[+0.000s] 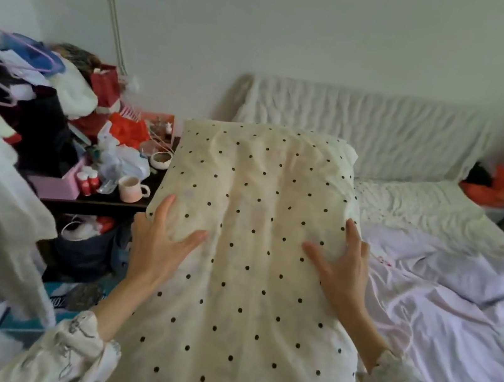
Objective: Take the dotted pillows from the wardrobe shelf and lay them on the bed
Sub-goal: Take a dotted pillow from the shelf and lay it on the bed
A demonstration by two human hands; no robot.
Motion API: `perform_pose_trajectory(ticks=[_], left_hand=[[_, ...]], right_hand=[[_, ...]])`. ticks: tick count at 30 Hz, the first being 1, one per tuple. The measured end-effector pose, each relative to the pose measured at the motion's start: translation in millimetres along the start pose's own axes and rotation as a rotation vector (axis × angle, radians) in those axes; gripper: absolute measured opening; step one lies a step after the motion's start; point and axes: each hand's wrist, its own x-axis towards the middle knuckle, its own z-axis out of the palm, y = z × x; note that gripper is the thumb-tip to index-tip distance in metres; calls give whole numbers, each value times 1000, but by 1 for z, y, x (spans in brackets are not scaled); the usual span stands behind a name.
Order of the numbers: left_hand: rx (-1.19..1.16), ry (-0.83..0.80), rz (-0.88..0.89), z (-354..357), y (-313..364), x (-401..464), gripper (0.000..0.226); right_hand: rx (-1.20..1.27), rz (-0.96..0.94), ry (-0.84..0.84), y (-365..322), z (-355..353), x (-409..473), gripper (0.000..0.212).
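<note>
A cream pillow with black dots (pixel 252 240) fills the middle of the view, its long side running away from me toward the headboard. My left hand (pixel 160 242) grips its left edge, thumb spread across the top. My right hand (pixel 341 267) holds the right edge the same way. The pillow hangs over the left part of the bed (pixel 455 315), which has a pale lilac sheet. A second pillow with small dots (pixel 407 202) lies at the head of the bed, partly hidden behind the one I hold.
A dark bedside table (pixel 93 202) on the left is crowded with a mug (pixel 132 188), bottles, bags and a pink box. Clothes and hangers (pixel 14 80) pile up at far left. A ribbed white headboard cover (pixel 369 127) lines the wall. An orange bag (pixel 498 188) sits far right.
</note>
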Motion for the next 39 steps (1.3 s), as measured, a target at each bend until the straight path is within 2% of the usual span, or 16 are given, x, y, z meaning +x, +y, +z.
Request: perform_pose_trajectory(ticks=[10,21,31,39], left_hand=[[23,-135,74,63,-31,232,93],[-37,-320,120,186,-23,408,93],[60,-376,207,340,54,576,87],[22,-522,274,437,94,656,92]], right_hand=[[-10,110,94,-6,124,154,88],[-23,266,194,40,188,302,89],[1,380,274,100,199,481,95],[-2,437,325,135,194,570,92]])
